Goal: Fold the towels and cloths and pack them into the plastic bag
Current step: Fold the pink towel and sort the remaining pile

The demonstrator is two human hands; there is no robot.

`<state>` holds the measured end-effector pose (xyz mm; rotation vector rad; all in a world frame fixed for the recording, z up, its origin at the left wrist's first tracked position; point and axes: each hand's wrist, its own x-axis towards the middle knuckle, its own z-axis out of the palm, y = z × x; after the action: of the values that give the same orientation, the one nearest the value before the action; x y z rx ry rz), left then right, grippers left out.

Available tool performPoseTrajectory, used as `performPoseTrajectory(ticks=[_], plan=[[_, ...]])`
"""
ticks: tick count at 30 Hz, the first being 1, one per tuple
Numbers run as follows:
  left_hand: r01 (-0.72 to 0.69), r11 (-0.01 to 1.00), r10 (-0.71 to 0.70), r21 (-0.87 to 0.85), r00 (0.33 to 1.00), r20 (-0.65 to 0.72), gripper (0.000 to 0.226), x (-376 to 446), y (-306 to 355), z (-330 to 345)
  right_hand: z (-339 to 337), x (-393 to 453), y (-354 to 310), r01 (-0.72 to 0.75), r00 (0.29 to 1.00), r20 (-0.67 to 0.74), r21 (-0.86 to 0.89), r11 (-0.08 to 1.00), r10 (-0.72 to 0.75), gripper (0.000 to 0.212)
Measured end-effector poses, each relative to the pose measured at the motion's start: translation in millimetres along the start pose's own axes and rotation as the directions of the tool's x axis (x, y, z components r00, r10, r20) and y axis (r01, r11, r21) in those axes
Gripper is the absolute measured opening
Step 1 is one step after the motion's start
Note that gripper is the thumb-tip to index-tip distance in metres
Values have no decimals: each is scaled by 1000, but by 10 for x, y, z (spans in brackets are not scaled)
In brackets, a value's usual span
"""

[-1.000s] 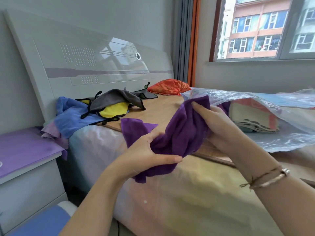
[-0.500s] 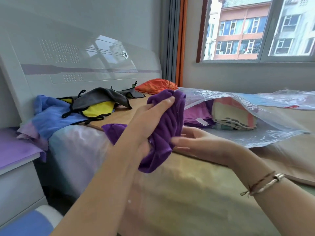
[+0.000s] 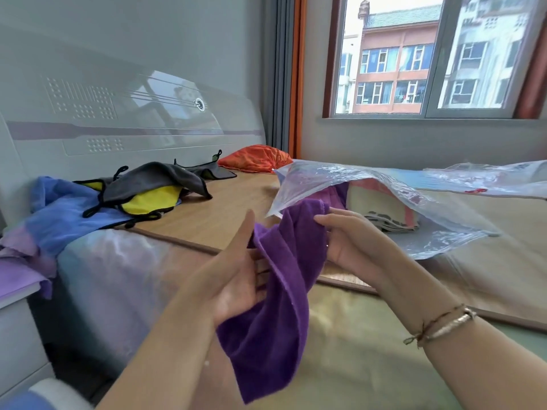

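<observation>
While draped, purple cloth (image 3: 284, 279) hangs between both hands.

Daylit window (image 3: 426, 57), grey headboard (image 3: 118, 113) and pale nightstand (image 3: 17, 321) surround the bed (image 3: 370, 350).

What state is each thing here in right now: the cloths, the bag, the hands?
Purple cloth: unfolded, hanging between both hands.
Left hand: open, palm up, under the cloth.
Right hand: pinching the cloth's top edge.
Plastic bag: mouth open, folded cloths already inside.
Grey cloth: crumpled, unfolded, on the bed.
Yellow cloth: unfolded, partly under the grey one.
Blue cloth: heaped, unfolded.
</observation>
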<state>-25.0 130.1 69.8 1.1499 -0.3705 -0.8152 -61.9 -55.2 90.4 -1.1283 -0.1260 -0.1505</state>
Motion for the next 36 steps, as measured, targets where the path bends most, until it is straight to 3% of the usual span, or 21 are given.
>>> performPoseTrajectory(ticks=[3,6,7,9,11,15,21,26,29,33,36], plan=[[-39,973,74,226,986,-149,53,30,-85,82,-13,17,17,32,999,38,-8,999,-31,37],[-115,933,234,342,915,-329,10,47,-120,69,20,56,52,52,996,-64,-186,981,-65,30],[-126,937,242,327,907,-344,13,45,-103,59,33,56,69,42,988,-125,-335,941,-88,23],[-167,953,244,255,919,-311,17,29,-55,61,20,54,100,-50,970,-209,-661,749,-120,11],[-203,950,267,237,920,-286,19,31,-15,70,-39,56,131,-157,956,-274,-779,607,-106,23],[-204,936,292,286,904,-311,28,42,7,85,-47,29,130,-130,936,-286,-822,555,-205,37],[-165,871,417,463,745,-520,33,-86,307,-8,-27,-89,-208,227,835,-316,-547,806,-450,25],[-131,871,427,473,677,-600,26,-194,821,-256,-59,-207,-593,222,746,-449,-528,819,-492,29],[-137,935,321,328,723,-612,24,-322,1099,-285,11,-279,-887,257,763,-437,-472,843,-477,24],[-149,964,244,222,830,-501,20,-566,1383,-270,80,-321,-1198,211,798,-407,-503,838,-445,13],[-114,957,222,266,881,-417,3,-712,1512,-251,109,-330,-1343,155,820,-402,-529,834,-408,15]])
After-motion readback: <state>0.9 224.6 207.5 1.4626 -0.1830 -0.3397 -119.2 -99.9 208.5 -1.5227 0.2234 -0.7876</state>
